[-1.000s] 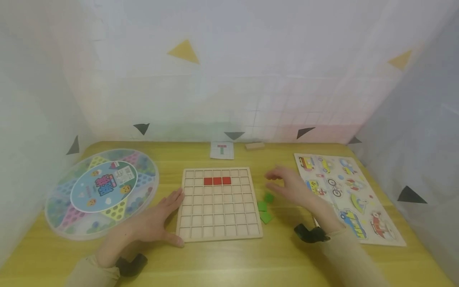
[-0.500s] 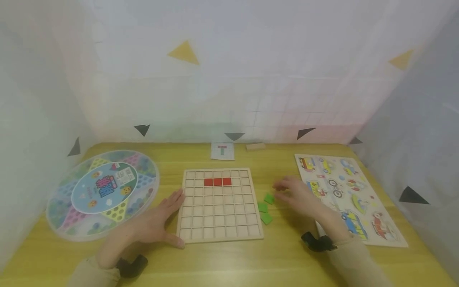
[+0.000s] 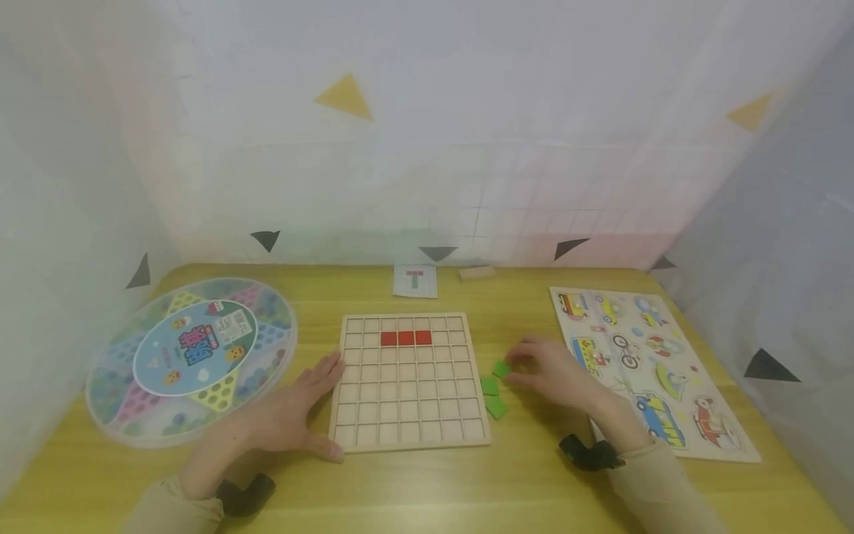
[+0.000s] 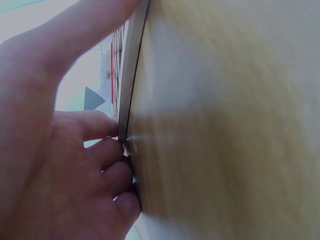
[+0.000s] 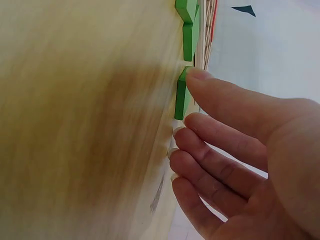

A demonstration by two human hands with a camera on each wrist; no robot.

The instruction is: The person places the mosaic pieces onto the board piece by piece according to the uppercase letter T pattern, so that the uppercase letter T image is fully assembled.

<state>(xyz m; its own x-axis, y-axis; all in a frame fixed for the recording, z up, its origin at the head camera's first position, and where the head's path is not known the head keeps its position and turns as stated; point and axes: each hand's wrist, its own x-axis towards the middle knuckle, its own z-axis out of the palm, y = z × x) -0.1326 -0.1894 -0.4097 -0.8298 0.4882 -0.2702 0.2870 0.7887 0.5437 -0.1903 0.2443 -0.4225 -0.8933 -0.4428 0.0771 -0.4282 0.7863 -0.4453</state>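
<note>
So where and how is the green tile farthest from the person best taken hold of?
Probably by two opposite edges of the green tile, pinched by the right hand, coming from the right. It lies flat, its edges thick enough to show, and its right side faces away from the grid board and the other two green tiles.

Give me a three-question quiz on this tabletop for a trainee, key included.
1. How many red tiles sit in the wooden grid board?
2. True or false: the right hand is nearer the green tiles than the left hand is.
3. Which describes the T on the small card behind the board?
A) red crossbar, green stem
B) green crossbar, red stem
C) red throughout

Key:
1. Three
2. True
3. A
</note>
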